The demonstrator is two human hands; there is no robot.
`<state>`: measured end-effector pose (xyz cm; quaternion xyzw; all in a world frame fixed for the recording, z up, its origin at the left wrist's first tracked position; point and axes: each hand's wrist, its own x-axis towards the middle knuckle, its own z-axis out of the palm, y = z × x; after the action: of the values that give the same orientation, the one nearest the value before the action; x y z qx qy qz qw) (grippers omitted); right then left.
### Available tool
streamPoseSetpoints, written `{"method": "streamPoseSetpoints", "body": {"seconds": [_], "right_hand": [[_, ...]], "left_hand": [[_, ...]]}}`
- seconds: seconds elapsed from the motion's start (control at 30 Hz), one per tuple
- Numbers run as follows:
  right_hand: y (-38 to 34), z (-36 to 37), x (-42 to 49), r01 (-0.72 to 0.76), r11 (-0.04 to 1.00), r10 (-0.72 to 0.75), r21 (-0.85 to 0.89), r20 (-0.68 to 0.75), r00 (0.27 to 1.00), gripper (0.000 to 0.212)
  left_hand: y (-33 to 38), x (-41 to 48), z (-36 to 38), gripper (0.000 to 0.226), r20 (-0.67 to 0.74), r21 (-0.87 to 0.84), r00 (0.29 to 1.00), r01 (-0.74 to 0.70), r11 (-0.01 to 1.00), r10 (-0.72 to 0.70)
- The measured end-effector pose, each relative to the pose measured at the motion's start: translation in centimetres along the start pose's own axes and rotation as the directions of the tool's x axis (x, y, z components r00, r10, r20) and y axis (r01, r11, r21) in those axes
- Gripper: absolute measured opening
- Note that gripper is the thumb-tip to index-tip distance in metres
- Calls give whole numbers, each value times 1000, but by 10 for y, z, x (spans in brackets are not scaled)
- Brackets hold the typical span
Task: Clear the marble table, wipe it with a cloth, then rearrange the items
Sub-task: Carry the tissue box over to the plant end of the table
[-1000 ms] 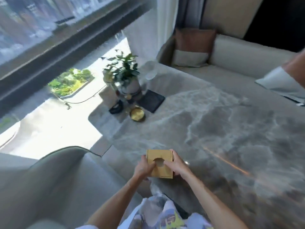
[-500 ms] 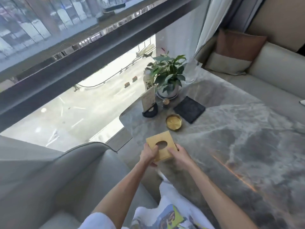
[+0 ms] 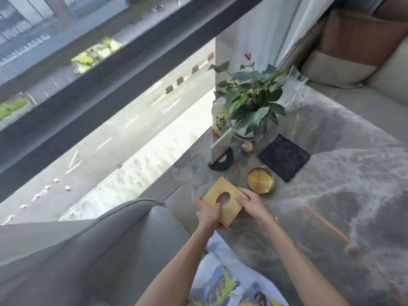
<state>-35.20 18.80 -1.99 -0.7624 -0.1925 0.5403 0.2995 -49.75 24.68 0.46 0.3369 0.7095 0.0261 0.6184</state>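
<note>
A square gold tissue box (image 3: 227, 196) with an oval hole in its top sits at the near left corner of the grey marble table (image 3: 331, 195). My left hand (image 3: 208, 214) grips its near left side and my right hand (image 3: 251, 205) grips its right side. Just beyond it stands a round gold dish (image 3: 260, 180). Behind that lie a black square mat (image 3: 284, 157), a small glass jar (image 3: 246, 148), a card in a black holder (image 3: 221, 155), a drink bottle (image 3: 219, 119) and a potted plant (image 3: 251, 102).
A grey armchair (image 3: 99, 250) stands at my left, close to the table's corner. A beige sofa with a brown cushion (image 3: 357, 36) runs along the far side. A clear glass object (image 3: 294, 85) stands behind the plant. A large window is at the left.
Both hands have carried the gold box forward and left across the table, toward the gold dish and the cluster by the plant. My view has turned left toward the window.
</note>
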Motion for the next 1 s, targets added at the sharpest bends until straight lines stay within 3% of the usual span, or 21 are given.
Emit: {"method": "streamPoseSetpoints", "body": {"seconds": [0.23, 0.3, 0.43, 0.57, 0.73, 1.0], "right_hand": [[7, 5, 3, -111, 967, 123, 231, -37, 992, 46], [7, 8, -3, -168, 931, 184, 324, -19, 983, 50], [10, 12, -14, -215, 837, 221, 503, 49, 974, 55], [12, 12, -25, -188, 827, 214, 530, 12, 977, 43], [19, 9, -31, -166, 842, 199, 513, -9, 980, 46], [16, 5, -34, -174, 838, 185, 518, 31, 982, 34]], "left_hand": [[-6, 8, -12, 41, 83, 98, 987, -142, 985, 134], [-11, 15, -15, 43, 61, 130, 973, -230, 965, 224], [-9, 17, -18, 47, 108, 151, 969, -237, 960, 223], [-5, 15, -14, 43, 129, 162, 967, -237, 958, 218], [-9, 2, -7, 38, 105, 152, 975, -210, 966, 195], [-12, 3, -5, 44, 99, 183, 976, -210, 960, 194]]}}
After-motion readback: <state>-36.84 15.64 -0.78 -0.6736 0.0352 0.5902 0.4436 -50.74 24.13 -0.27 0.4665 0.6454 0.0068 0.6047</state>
